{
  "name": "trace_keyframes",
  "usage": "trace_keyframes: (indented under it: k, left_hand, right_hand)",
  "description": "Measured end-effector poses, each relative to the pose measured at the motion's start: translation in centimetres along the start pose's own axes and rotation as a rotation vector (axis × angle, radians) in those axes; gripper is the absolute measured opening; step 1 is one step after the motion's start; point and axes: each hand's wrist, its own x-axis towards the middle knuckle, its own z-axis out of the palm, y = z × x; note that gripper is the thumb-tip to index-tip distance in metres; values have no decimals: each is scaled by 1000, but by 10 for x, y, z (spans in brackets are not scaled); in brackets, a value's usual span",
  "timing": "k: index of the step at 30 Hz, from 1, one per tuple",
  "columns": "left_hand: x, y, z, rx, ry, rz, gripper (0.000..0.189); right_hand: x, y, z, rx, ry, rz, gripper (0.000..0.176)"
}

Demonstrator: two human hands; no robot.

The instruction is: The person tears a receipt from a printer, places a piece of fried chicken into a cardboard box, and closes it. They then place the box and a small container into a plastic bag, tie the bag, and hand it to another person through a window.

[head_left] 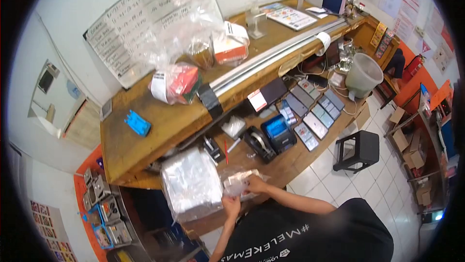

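A small clear plastic bag [236,182] with something pale inside lies at the front edge of the lower counter, between my hands. My left hand [231,205] pinches its lower left side. My right hand [254,184] has its fingers closed on its right side. Just left of it sits a large stack of clear plastic bags [191,182]. Beyond the bag are a red pen [226,151], a black tape dispenser [260,144] and a small black device [213,149].
Several phones [316,125] lie in rows beside a blue and black device [279,133]. The raised wooden shelf [169,129] holds bagged goods [177,84] and a blue object [137,123]. A black stool [357,150] stands on the floor at right, below a bucket [364,75].
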Motion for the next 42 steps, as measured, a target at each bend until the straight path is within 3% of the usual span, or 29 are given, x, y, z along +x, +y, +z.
trace_keyframes:
  k: [1,4,5,9,12,14,17,19,20,21,24,29,38,42]
  left_hand:
    - [-11,63,0,-337,47,101,19]
    - [-9,63,-5,-146,11,-43,18]
    - [-5,49,-5,-120,41,54,18]
    - [-4,36,-1,-126,4,62,15]
    - [-11,58,-7,143,-1,63,16]
    - [-2,51,-10,14,-107,-26,15]
    - [13,36,-12,-303,-218,-222,15]
    - [19,39,-7,-461,-247,-358,21]
    - [19,43,-5,-505,-247,-349,22]
    - [18,48,-4,-548,-244,-345,23]
    - [15,54,2,-581,-225,-334,23]
    - [7,47,11,-567,-156,-269,20]
    - [-1,53,10,-571,-218,-229,19]
    - [-2,49,14,-491,-168,-158,21]
  right_hand:
    - [1,-4,-3,16,-18,13,33]
    - [-7,-24,-7,13,-43,35,33]
    - [-8,-25,-6,-29,-22,28,33]
    - [-13,-22,2,-47,87,1,34]
    - [-14,-20,0,-65,150,-91,31]
    - [-18,-21,0,-36,177,-163,25]
    - [-38,-41,-8,355,269,102,21]
    - [-34,-24,-9,236,221,77,22]
    - [-37,-17,-8,182,200,75,23]
    - [-46,-33,-22,298,75,164,18]
    - [-49,-16,-12,706,79,144,9]
    - [-42,-1,-1,679,95,163,9]
    - [-45,-17,2,762,214,238,17]
    - [-51,-22,-12,507,217,32,19]
